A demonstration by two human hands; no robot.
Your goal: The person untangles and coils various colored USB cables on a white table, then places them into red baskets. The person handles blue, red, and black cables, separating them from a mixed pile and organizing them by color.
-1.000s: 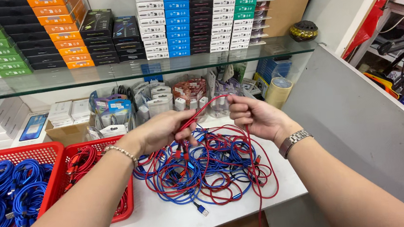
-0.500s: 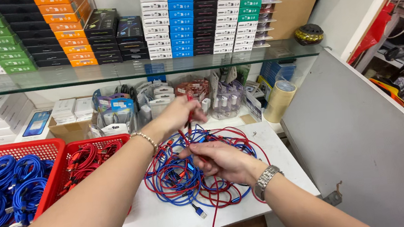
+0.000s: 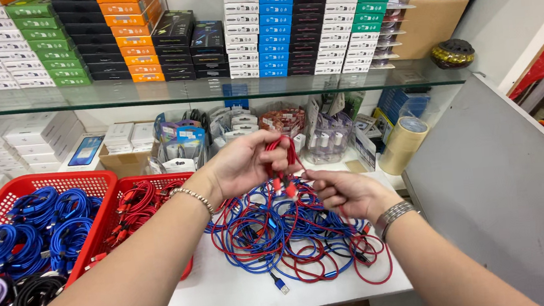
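Red cable point(image 3: 283, 157) is held up above the white bench point(image 3: 232, 294), gathered into a short looped bundle that is clenched in the fingers point(image 3: 260, 149) of the left hand point(image 3: 243, 164), with the loops standing just above the thumb. From that bundle a strand runs down to the right hand point(image 3: 341, 193), whose fingers point(image 3: 317, 180) are pinched on it near a small connector end, just beside and slightly below the left hand. A beaded bracelet point(image 3: 192, 198) is worn on the left wrist and a metal watch band point(image 3: 392, 214) on the right wrist. Directly beneath both hands a tangled heap of red and blue cables point(image 3: 286, 243) is spread on the bench, with one blue plug end lying loose toward the near edge. To the left of the heap a red basket point(image 3: 176, 181) filled with coiled red cables is set, and beside it a second red basket point(image 3: 32, 187) holding coiled blue, purple and black cables. Behind the hands clear tubs point(image 3: 180, 148) of packaged accessories are lined up, and a roll of tape point(image 3: 402, 145) stands to the right against a grey panel point(image 3: 505, 191). Above, a glass shelf point(image 3: 214, 89) is loaded with stacked small boxes point(image 3: 287, 27) in white, green, orange, black and blue.
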